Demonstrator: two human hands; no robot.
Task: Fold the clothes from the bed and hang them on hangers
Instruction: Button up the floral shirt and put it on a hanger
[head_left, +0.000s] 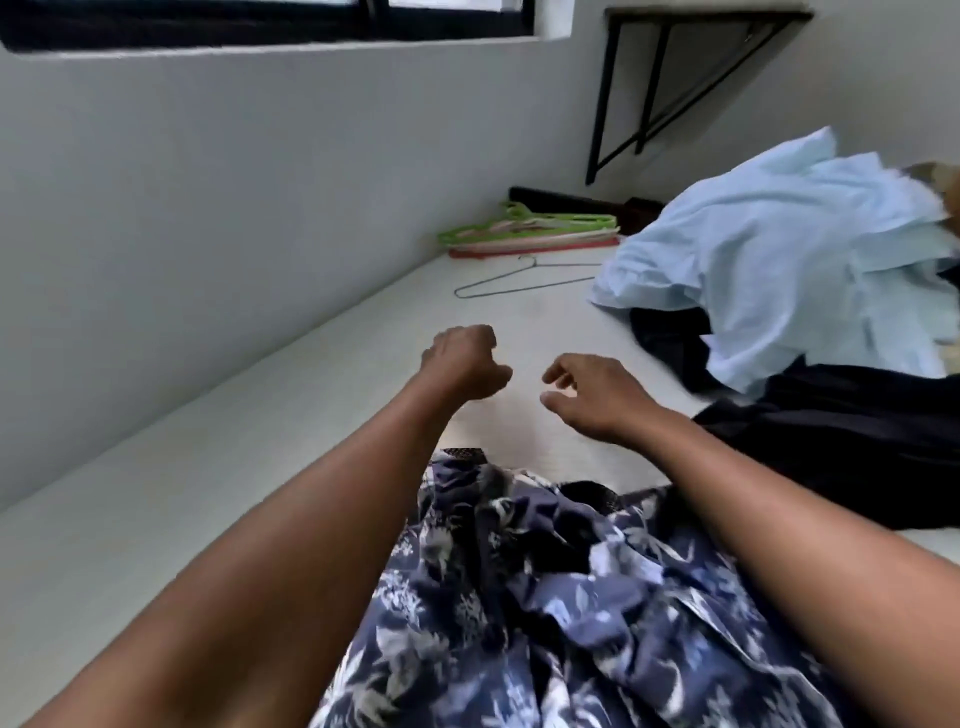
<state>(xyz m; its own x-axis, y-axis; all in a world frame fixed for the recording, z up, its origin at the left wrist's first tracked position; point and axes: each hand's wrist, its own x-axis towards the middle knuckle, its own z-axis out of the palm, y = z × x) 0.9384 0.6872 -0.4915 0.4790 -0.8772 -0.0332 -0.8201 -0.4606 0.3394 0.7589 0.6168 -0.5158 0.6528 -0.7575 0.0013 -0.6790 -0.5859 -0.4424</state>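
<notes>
Both my arms reach out over the white bed (208, 467). My left hand (462, 358) hovers above the sheet with its fingers curled in, holding nothing. Just to its right, my right hand (592, 395) has loosely bent fingers and is also empty. Below my forearms lies a crumpled navy floral garment (545, 597). A light blue shirt (779, 249) is heaped at the right, on top of a dark garment (831, 441). Farther back, a thin wire hanger (524, 278) lies flat on the bed. Behind it sits a stack of green, pink and red plastic hangers (530, 231).
A grey wall (234, 182) runs along the bed's left side, with a dark window frame (260, 26) at the top. A black metal bracket frame (660, 88) is fixed to the far wall above the bed's end.
</notes>
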